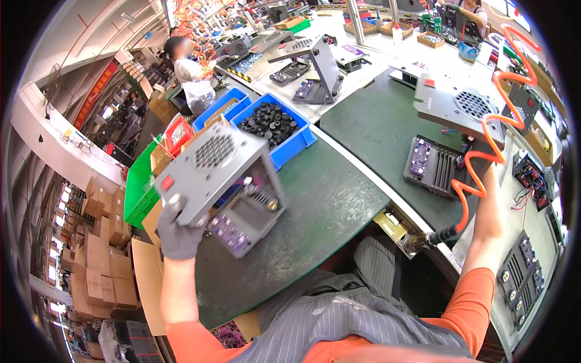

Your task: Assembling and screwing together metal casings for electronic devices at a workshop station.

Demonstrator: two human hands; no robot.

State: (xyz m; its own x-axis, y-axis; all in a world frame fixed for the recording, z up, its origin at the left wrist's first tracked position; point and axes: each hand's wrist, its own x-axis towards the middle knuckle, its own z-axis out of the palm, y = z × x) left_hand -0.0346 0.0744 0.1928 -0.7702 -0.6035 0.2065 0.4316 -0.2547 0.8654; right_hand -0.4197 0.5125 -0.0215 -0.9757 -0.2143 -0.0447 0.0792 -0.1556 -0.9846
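My left hand [180, 233], in a grey glove, grips the near left corner of a grey metal casing [213, 166] at the left of the green-topped bench. The casing's perforated cover is tilted up above its base, and a purple circuit board [231, 235] shows inside. My right arm reaches far to the right. There my right hand [482, 154] is at the near edge of a second grey casing [451, 103], its fingers hidden behind the casing and an orange coiled hose [497, 115]. That casing's base, with a circuit board [419, 158], lies below.
Beyond the left casing stands a blue bin [292, 145] of black round parts. A green bin [142, 187] and a red bin [178, 134] are farther left. A tool [426, 240] hangs on the hose. Black finned units [521, 278] lie at right. Co-workers sit beyond.
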